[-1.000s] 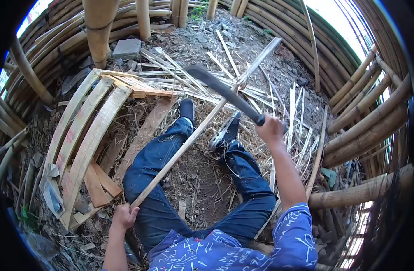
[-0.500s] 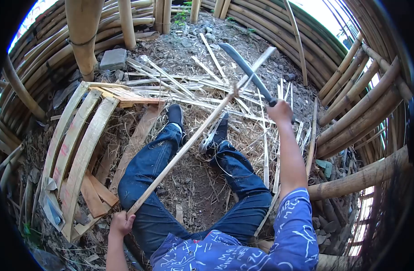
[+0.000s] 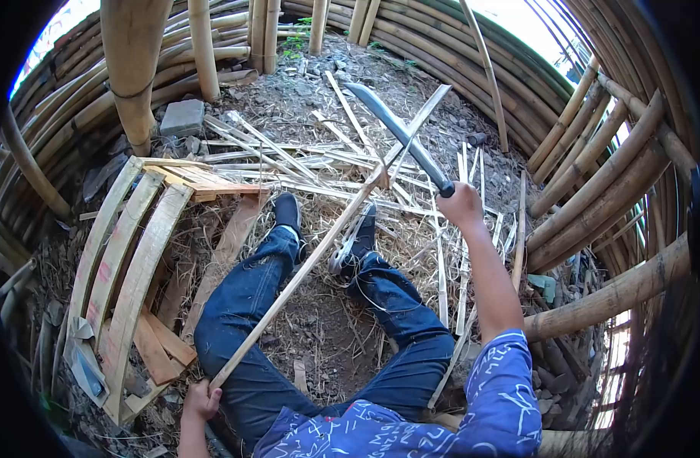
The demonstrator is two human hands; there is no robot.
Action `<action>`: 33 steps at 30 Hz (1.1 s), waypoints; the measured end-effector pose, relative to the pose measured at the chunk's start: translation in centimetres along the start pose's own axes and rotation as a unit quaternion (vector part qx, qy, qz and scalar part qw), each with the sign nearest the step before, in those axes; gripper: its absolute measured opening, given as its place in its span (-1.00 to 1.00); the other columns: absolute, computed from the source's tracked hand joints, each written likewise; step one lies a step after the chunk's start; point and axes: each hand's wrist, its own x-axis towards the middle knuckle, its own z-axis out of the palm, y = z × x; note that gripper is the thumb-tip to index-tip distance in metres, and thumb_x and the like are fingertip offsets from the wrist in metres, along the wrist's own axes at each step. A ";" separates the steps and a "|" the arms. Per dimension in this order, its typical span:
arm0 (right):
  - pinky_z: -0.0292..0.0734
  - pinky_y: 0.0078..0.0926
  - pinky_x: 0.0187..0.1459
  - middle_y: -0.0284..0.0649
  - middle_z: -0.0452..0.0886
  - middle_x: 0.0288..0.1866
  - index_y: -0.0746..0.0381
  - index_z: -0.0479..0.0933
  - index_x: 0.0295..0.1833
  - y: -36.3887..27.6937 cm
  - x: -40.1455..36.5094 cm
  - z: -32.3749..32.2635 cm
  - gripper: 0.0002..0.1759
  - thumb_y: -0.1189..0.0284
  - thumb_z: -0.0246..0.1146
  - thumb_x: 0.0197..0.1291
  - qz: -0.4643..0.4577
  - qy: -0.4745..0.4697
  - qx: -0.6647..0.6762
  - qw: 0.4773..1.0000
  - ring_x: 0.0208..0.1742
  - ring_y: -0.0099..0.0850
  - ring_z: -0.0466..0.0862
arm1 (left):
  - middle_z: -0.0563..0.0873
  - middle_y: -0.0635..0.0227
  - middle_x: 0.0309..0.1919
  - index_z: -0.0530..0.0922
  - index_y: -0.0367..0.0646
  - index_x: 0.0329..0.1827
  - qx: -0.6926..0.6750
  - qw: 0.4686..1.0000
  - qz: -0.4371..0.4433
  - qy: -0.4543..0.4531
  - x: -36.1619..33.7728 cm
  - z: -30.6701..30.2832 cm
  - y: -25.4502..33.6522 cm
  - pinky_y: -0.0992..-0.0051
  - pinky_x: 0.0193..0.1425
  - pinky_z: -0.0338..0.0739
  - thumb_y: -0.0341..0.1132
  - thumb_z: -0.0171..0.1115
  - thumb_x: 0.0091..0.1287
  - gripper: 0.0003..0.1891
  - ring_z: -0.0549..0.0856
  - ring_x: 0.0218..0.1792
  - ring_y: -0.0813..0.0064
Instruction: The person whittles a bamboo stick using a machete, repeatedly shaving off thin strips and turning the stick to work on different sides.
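The person sits on the dirt with legs stretched out, and the left hand (image 3: pixel 201 401) is clenched around the near end of a long bamboo strip (image 3: pixel 312 259) down by the hip. The strip's long axis runs away and to the right, passing over the jeans and between the shoes (image 3: pixel 354 237) to a far tip above the littered ground. The right hand (image 3: pixel 461 206) is wrapped around the handle of a machete (image 3: pixel 400 133), arm extended, so it sits much nearer the strip's far part than the left does. The blade points up and to the left and crosses the strip in view near its outer end, though whether steel touches bamboo there is hard to tell. Split slivers (image 3: pixel 289 164) lie scattered ahead, and curved bamboo slats (image 3: pixel 129 252) lie on the left beside a grey block (image 3: pixel 182 116).
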 end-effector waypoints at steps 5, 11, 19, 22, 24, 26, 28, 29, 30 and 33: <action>0.65 -0.11 -0.15 -0.04 0.74 -0.35 0.14 0.69 -0.30 1.0 -3.1 -0.7 -0.76 0.22 0.33 0.00 -0.066 0.008 0.037 0.997 -0.23 -0.02 0.75 | 0.57 -0.13 -0.60 0.50 -0.25 -0.42 0.000 0.999 0.017 -0.044 -4.4 1.6 -5.4 -0.05 -0.40 0.48 0.21 0.21 0.22 -0.43 0.62 -0.43 -0.30; 0.65 -0.17 -0.18 -0.07 0.73 -0.40 0.15 0.63 -0.34 -1.0 -8.2 0.6 -0.77 0.22 0.31 -0.01 -0.171 -0.101 -0.027 0.980 -0.31 -0.11 0.77 | 0.57 -0.12 -0.62 0.47 -0.22 -0.38 0.025 0.997 -0.013 -0.066 -8.7 0.8 -4.8 -0.08 -0.39 0.48 0.22 0.20 0.22 -0.44 0.61 -0.46 -0.29; 0.64 -0.19 -0.20 -0.06 0.73 -0.40 0.15 0.62 -0.35 -1.3 -11.6 4.0 -0.80 0.26 0.31 -0.02 -0.212 -0.093 0.007 0.973 -0.33 -0.13 0.77 | 0.50 -0.25 0.30 0.57 -0.13 0.29 0.140 0.952 -0.199 -0.187 -14.5 0.8 -13.3 0.08 0.45 0.35 0.11 0.18 0.37 -0.41 0.50 0.31 -0.22; 0.62 -0.16 -0.22 -0.08 0.72 -0.43 0.12 0.63 -0.41 1.5 -8.9 3.6 -0.82 0.25 0.33 -0.07 -0.134 -0.070 -0.022 0.988 -0.32 -0.14 0.76 | 0.69 -0.24 -0.06 0.59 -0.18 0.23 0.177 0.970 0.151 0.072 -16.8 2.1 -16.2 -0.06 0.03 0.58 0.03 0.08 0.46 -0.50 0.68 -0.07 -0.24; 0.61 -0.09 -0.14 -0.05 0.73 -0.40 0.09 0.64 -0.40 3.6 -6.8 3.8 -0.84 0.26 0.31 -0.08 -0.108 -0.086 -0.038 0.990 -0.28 -0.09 0.76 | 0.69 -0.23 -0.09 0.59 -0.18 0.22 0.170 0.978 0.116 0.030 -18.2 1.9 -17.2 -0.06 0.00 0.58 0.03 0.08 0.46 -0.50 0.68 -0.10 -0.24; 0.61 -0.11 -0.13 -0.05 0.73 -0.40 0.09 0.65 -0.40 4.1 -6.1 3.9 -0.84 0.26 0.32 -0.09 -0.087 -0.064 -0.044 0.993 -0.27 -0.09 0.76 | 0.70 -0.21 -0.16 0.60 -0.17 0.21 0.156 0.986 0.048 -0.037 -17.6 1.2 -15.8 -0.07 -0.07 0.57 0.04 0.07 0.46 -0.50 0.69 -0.16 -0.23; 0.62 -0.12 -0.08 -0.05 0.73 -0.37 0.09 0.66 -0.38 4.8 -5.9 4.1 -0.82 0.25 0.34 -0.10 -0.054 -0.045 -0.052 0.996 -0.23 -0.07 0.76 | 0.71 -0.18 -0.23 0.61 -0.17 0.19 0.142 0.984 -0.012 -0.109 -16.0 0.2 -15.1 -0.07 -0.14 0.57 0.04 0.06 0.46 -0.51 0.69 -0.23 -0.22; 0.62 -0.12 -0.08 -0.05 0.73 -0.37 0.09 0.66 -0.38 5.3 -5.6 4.0 -0.82 0.25 0.34 -0.10 -0.054 -0.046 -0.055 0.996 -0.23 -0.07 0.76 | 0.71 -0.17 -0.27 0.62 -0.16 0.18 0.130 0.980 -0.045 -0.146 -16.0 0.4 -14.8 -0.08 -0.18 0.57 0.04 0.06 0.46 -0.51 0.69 -0.26 -0.22; 0.63 -0.14 -0.07 -0.05 0.74 -0.35 0.11 0.67 -0.35 5.7 -5.3 3.9 -0.80 0.26 0.33 -0.09 -0.056 -0.069 -0.077 0.993 -0.22 -0.09 0.77 | 0.71 -0.17 -0.27 0.62 -0.16 0.18 0.130 0.980 -0.045 -0.147 -16.1 1.1 -15.7 -0.08 -0.18 0.57 0.04 0.06 0.46 -0.51 0.69 -0.26 -0.22; 0.64 -0.16 -0.06 -0.07 0.75 -0.31 0.13 0.68 -0.32 6.9 -5.5 3.9 -0.79 0.27 0.32 -0.08 -0.058 -0.102 -0.092 0.989 -0.20 -0.10 0.77 | 0.71 -0.12 -0.36 0.64 -0.10 0.11 0.188 0.966 -0.066 -0.163 -16.7 1.2 -19.0 -0.06 -0.23 0.56 0.06 0.04 0.47 -0.55 0.70 -0.31 -0.18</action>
